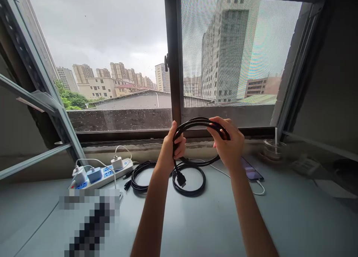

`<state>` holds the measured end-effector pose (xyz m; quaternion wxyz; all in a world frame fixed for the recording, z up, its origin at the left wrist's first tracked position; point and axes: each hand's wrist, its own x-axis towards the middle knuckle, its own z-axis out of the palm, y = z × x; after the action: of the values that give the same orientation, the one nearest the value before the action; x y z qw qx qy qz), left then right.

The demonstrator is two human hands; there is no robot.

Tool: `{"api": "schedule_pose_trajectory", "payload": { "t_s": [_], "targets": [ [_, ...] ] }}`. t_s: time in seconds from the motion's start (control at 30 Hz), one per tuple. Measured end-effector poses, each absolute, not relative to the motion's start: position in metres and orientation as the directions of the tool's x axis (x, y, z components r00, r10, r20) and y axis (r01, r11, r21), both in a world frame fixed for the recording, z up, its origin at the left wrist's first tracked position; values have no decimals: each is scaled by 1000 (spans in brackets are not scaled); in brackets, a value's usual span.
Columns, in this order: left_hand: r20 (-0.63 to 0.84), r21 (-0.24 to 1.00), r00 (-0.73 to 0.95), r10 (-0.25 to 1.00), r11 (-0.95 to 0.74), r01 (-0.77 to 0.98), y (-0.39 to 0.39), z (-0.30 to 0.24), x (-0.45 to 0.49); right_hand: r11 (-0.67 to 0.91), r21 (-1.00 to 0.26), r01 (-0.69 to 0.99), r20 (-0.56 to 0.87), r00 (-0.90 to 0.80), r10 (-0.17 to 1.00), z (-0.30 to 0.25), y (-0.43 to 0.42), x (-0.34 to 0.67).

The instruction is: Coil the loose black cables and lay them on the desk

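Note:
A black cable [200, 162] is wound in several loops and held up above the table between my two hands. My left hand [171, 149] is closed round the left side of the coil, thumb pointing up. A dark plug [180, 178] on the cable's end hangs just below that hand. On the upper right of the loops, my right hand [229, 139] grips with thumb and fingers. Beneath them a second coiled black cable [191, 193] lies on the table, and another black coil [137, 184] with its connectors lies left of it, partly behind my left forearm.
A white power strip [102, 176] with chargers plugged in stands at the left on the grey table [195, 227]. A phone [251, 170] with a white cord lies at the right, near a clear cup [274, 150]. Metal framing [56, 104] rises at the left before the window.

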<state>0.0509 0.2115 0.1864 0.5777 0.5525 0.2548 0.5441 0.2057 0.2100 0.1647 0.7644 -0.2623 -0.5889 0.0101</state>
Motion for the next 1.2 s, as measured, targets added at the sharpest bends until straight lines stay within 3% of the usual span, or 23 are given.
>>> {"api": "schedule_pose_trajectory", "payload": {
  "t_s": [0.5, 0.87, 1.2],
  "targets": [
    [321, 900, 312, 894, -186, -394, 208, 187, 56, 868, -337, 364, 916, 342, 212, 170, 204, 207],
    [333, 897, 297, 895, -203, -393, 208, 187, 59, 836, -392, 384, 894, 374, 248, 171, 202, 206],
    [341, 900, 284, 896, -225, -373, 207, 187, 58, 867, -359, 347, 901, 370, 225, 170, 203, 206]
  ]
}}
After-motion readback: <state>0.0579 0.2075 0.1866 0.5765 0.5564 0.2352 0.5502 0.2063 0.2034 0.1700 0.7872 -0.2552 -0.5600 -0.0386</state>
